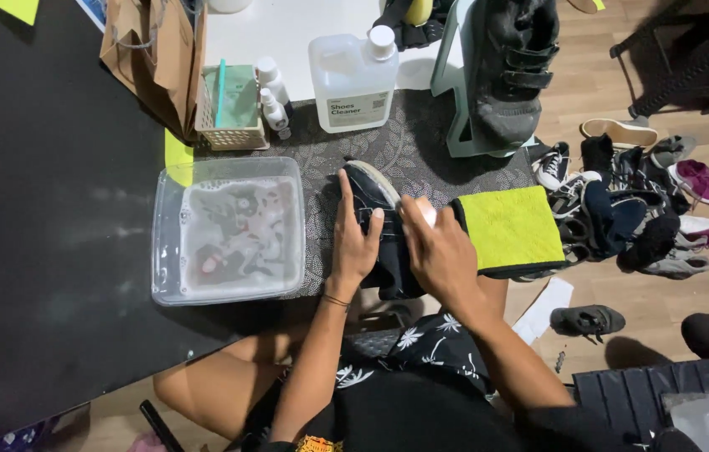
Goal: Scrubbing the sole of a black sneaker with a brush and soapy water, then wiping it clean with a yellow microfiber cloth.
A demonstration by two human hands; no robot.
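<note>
A dark sneaker point(375, 226) lies on the patterned mat point(421, 155) at the near edge of the table, directly in front of the person. Its long axis runs from far to near with a small lean to the left: the pale rubber toe points to the far side, and the heel end is close to the person's body.

The left hand point(354, 238) lies flat on the left side of the shoe, with the fingers stretched out and a little spread, the tips pointing to the far side. It touches the shoe but does not pinch anything. The right hand point(438, 251) covers the right side and the top of the shoe, fingers curved and close together. Something pale shows under its fingertips, but I cannot tell if the hand grips a small object or only presses on the shoe. Both hands are on the shoe, one on each side of its long axis, so neither is clearly nearer.

Just right of the right hand lies a folded yellow-green cloth point(512, 228). On the left stands a clear plastic tub point(229, 230) with foamy water. Farther away stand a white jug of liquid point(354, 75) and a black shoe on a stand point(505, 67). On the floor to the right lies a heap of shoes point(631, 209).
</note>
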